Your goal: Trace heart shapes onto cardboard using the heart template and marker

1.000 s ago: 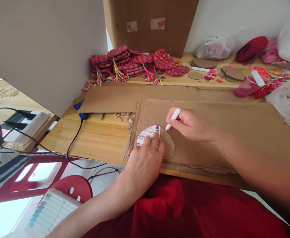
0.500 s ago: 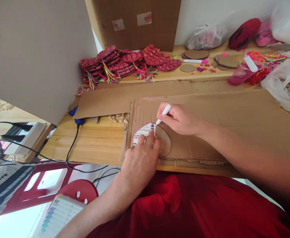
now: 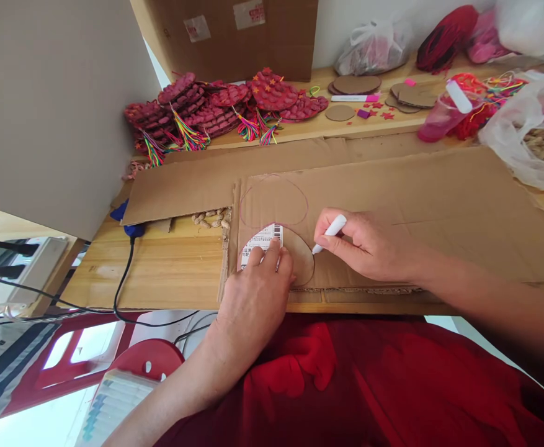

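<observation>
My right hand [image 3: 355, 243] grips a white marker [image 3: 335, 225], its tip touching down at the right edge of a round cardboard disc [image 3: 300, 256]. Fingers extended, my left hand [image 3: 260, 282] lies flat over the disc and presses it onto a large cardboard sheet [image 3: 392, 205]. A white printed label [image 3: 267, 234] with a barcode covers the disc's left part, partly under my fingers. Just above the disc, a drawn circle outline [image 3: 307, 202] shows on the sheet.
Red scaly crafts with colourful tassels [image 3: 192, 112] are piled at the back left. Cardboard discs [image 3: 358, 84], a pink-capped marker [image 3: 353, 98] and a pink cup [image 3: 434, 121] stand behind the sheet. Peanuts [image 3: 211, 217] lie at the left; a plastic bag [image 3: 504, 143] sits right.
My right hand has moved the marker tip from the disc's top around to its right edge. My left hand stays on the disc. The view has shifted slightly.
</observation>
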Tool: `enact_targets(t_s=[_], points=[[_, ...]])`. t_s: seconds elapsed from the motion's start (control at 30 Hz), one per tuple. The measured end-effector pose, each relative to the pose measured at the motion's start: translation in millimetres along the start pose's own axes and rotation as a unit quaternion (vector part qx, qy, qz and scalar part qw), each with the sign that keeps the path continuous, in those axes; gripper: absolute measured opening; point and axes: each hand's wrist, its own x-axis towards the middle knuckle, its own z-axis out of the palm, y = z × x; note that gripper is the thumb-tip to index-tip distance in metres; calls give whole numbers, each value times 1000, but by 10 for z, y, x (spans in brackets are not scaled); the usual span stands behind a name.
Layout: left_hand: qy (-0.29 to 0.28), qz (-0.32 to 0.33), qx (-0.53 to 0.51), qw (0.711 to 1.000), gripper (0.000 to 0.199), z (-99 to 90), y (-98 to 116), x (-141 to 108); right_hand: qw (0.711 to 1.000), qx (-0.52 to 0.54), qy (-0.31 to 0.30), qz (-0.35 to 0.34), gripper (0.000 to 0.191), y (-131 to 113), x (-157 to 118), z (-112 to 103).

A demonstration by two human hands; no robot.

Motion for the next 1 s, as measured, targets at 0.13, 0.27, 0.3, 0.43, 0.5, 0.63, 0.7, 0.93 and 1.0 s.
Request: enact_targets(t_s=[0.13, 0.27, 0.3, 0.43, 0.5, 0.63, 0.7, 0.93, 1.0], points=[[-1, 2, -1, 1000, 38, -16, -4, 5, 1000, -2, 21, -7, 16, 29, 126, 29], [-5, 6, -1, 1000, 36, -29, -15, 0, 999, 8, 40, -36, 14, 72, 340, 93], [-4, 7, 0, 1000, 36, -29, -18, -1, 998, 12, 46, -44, 13, 81, 393, 112], [6, 4, -3, 1000, 33, -26, -23, 2, 995, 35, 68, -69, 12, 109, 546, 190], [9, 1, -6, 1000, 32, -23, -23, 5, 994, 43, 73, -75, 13, 120, 564, 210], [7, 3, -10, 1000, 32, -29, -28, 6, 995, 35, 68, -67, 14, 125, 435, 183], [9, 4, -15, 1000, 30, -39, -33, 7, 997, 25, 64, -43, 14, 107, 301, 148], [-2, 4, -22, 1000, 32, -54, -42, 25, 999, 16, 44, -12, 18, -33, -112, 72], [-3, 6, -15, 1000, 35, -44, -39, 31, 999, 12, 36, -4, 17, -49, -115, 77]])
